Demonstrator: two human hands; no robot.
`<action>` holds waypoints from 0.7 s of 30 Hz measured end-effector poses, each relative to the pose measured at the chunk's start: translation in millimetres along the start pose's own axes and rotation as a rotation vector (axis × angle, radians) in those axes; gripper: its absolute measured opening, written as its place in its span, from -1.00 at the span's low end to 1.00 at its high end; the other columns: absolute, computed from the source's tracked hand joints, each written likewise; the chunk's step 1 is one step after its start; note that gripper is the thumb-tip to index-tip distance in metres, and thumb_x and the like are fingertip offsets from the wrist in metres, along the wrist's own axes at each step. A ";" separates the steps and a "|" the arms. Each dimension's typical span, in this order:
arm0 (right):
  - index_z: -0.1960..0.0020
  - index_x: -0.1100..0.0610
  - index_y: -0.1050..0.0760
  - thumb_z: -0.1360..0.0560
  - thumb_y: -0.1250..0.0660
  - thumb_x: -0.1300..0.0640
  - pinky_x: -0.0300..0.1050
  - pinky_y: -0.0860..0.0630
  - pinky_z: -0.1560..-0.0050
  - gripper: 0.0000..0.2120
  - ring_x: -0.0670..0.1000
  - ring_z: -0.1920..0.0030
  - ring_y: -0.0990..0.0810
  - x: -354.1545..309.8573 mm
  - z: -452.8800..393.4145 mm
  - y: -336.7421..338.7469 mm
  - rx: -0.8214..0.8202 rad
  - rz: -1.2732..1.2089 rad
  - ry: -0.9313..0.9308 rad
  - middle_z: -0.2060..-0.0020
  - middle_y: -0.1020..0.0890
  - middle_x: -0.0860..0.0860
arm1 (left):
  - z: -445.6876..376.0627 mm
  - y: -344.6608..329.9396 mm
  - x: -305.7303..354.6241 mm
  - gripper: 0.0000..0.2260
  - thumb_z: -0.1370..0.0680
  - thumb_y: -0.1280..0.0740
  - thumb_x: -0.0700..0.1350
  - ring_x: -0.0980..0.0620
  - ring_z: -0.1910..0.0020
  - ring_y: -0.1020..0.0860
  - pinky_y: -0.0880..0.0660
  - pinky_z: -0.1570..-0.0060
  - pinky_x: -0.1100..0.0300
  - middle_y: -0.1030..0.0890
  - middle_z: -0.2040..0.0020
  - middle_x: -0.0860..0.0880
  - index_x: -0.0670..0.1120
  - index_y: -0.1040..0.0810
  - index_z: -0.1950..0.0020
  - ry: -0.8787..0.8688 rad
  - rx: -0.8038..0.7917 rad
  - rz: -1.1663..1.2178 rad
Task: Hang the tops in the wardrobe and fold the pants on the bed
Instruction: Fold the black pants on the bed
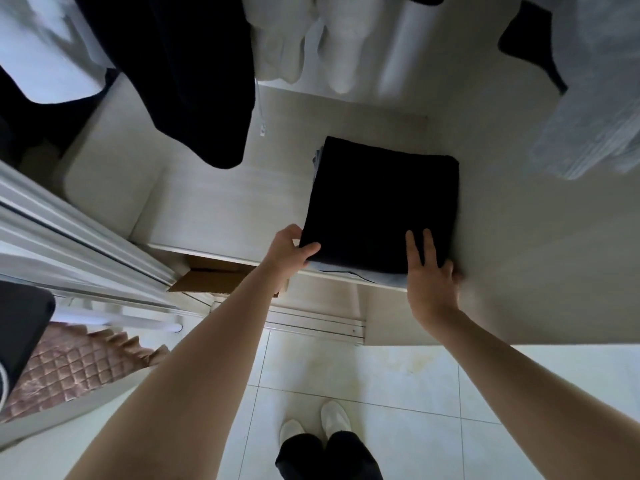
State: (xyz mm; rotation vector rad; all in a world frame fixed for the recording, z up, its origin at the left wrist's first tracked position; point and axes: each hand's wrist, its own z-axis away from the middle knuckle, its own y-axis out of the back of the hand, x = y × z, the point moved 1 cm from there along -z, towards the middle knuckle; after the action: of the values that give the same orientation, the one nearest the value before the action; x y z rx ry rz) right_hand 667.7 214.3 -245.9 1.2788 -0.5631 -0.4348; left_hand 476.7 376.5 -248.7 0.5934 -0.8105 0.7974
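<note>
1. A folded black fabric pair of pants (381, 206) lies flat on the pale wooden wardrobe shelf (221, 202), on top of a folded grey-blue garment (384, 277) whose edge shows beneath it at the shelf's front; the stack sits close against the wardrobe's right inner wall (536, 237).
2. The left hand (289, 249) grips the near left corner of the black pants, thumb curled over the top and fingers tucked at the side edge.
3. The right hand (431, 282) rests on the near right corner of the pants with fingers straight and slightly spread, palm pressing down at the front edge; it clamps nothing.
4. Above the shelf hang a dark navy top (194, 74), a row of white garments (311, 39) and a pale grey-blue top (595, 98) at the right.
5. A brown cardboard box (207, 275) sits under the shelf; a silver sliding door rail (76, 230) runs along the left.
6. A pink quilted bedspread (69, 368) shows at lower left; two white slippers (315, 424) stand on the white tiled floor (398, 382).
</note>
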 end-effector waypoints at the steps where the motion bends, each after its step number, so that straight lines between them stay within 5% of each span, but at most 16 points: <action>1: -0.55 -0.03 0.30 -0.48 -0.24 0.30 0.12 -0.45 -0.12 -0.10 0.28 -0.18 -0.40 1.8 1.6 -5.8 -0.035 -0.002 0.015 -0.55 0.21 0.07 | -0.5 -1.8 -5.8 -0.82 -0.55 -0.39 -0.18 -0.21 -0.09 -0.58 -0.57 -0.09 -0.07 -0.58 -0.08 -0.21 -0.22 -0.46 -0.06 -0.008 0.043 -0.095; 4: -0.49 -0.02 0.48 -0.47 -0.26 0.25 0.10 -0.42 -0.18 -0.02 0.35 -0.31 -0.28 2.9 0.1 -13.1 -0.133 -0.027 0.060 -0.49 0.40 0.08 | 5.1 -14.7 -16.1 -0.81 -0.55 -0.38 -0.18 -0.17 -0.08 -0.55 -0.46 0.09 0.09 -0.52 -0.08 -0.14 -0.17 -0.40 -0.07 -0.135 0.200 -0.317; 6: -0.48 -0.02 0.51 -0.45 -0.27 0.24 0.12 -0.36 -0.28 0.01 0.39 -0.39 -0.16 2.1 -1.9 -13.9 -0.178 -0.032 0.050 -0.47 0.45 0.06 | 13.3 -27.2 -16.5 -0.68 -0.54 -0.33 -0.27 -0.20 -0.27 -0.46 -0.47 -0.14 0.03 -0.42 -0.29 -0.14 -0.16 -0.36 -0.26 -0.368 0.344 -0.541; 8: -0.48 -0.01 0.50 -0.46 -0.26 0.24 0.17 -0.22 -0.41 0.00 0.41 -0.46 0.00 0.2 -2.4 -13.2 -0.190 -0.025 0.039 -0.47 0.44 0.07 | 19.9 -38.6 -18.7 -0.44 -0.52 -0.20 -0.30 -0.21 -0.50 -0.24 -0.28 -0.42 -0.10 -0.25 -0.52 -0.12 -0.11 -0.21 -0.52 -0.649 0.419 -0.946; 10: -0.50 0.02 0.46 -0.48 -0.25 0.20 0.19 -0.02 -0.47 -0.04 0.39 -0.49 0.13 -0.6 0.9 -11.0 -0.162 0.019 0.056 -0.50 0.38 0.10 | 25.0 -46.0 -26.6 -0.36 -0.53 -0.12 -0.28 -0.16 -0.58 -0.02 -0.06 -0.52 -0.12 -0.07 -0.60 -0.10 -0.07 -0.02 -0.60 -0.790 0.267 -1.262; 13: -0.53 0.07 0.38 -0.49 -0.25 0.15 0.16 0.08 -0.49 -0.09 0.36 -0.50 0.20 2.6 13.2 -9.1 -0.127 0.071 0.091 -0.53 0.28 0.14 | 32.5 -53.1 -41.0 -0.28 -0.59 -0.16 -0.25 -0.09 -0.57 0.24 0.12 -0.53 -0.12 0.22 -0.61 -0.08 -0.09 0.26 -0.58 -0.556 0.054 -1.418; 15: -0.54 0.11 0.33 -0.51 -0.23 0.12 0.14 0.07 -0.50 -0.14 0.33 -0.51 0.19 4.3 23.8 -4.3 -0.140 0.093 0.130 -0.54 0.23 0.15 | 44.1 -56.2 -38.6 -0.28 -0.61 -0.18 -0.21 -0.09 -0.57 0.25 0.07 -0.54 -0.11 0.27 -0.60 -0.08 -0.09 0.26 -0.59 -0.440 -0.002 -1.408; 21: -0.55 0.20 0.23 -0.57 -0.17 0.06 0.04 -0.04 -0.52 -0.26 0.23 -0.54 0.10 -3.6 63.2 31.8 -0.194 0.034 0.284 -0.56 0.06 0.10 | 99.6 -41.5 -17.1 -0.37 -0.62 -0.21 -0.20 -0.11 -0.58 0.00 -0.16 -0.50 -0.07 0.02 -0.61 -0.08 -0.12 0.06 -0.60 -0.299 -0.099 -1.288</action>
State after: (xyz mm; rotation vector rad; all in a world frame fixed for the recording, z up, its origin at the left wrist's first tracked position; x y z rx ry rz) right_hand 625.9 175.6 -203.8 1.1182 -0.2952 -0.2659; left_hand 462.8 274.1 -213.4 0.9799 -0.5568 -0.5158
